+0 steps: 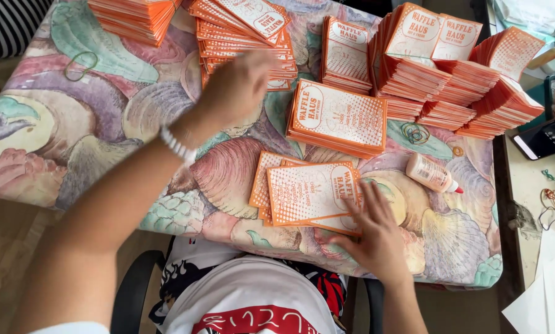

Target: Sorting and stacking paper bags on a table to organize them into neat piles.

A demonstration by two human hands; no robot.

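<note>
Lying flat, card (311, 192) lengthwise left-right

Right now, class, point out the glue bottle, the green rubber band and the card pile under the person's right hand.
glue bottle (429, 172): head view, middle of its body.
green rubber band (81, 65): head view, on the loop's edge.
card pile (305, 193): head view, centre of the top card.
right hand (376, 238): head view, back of the hand.
</note>
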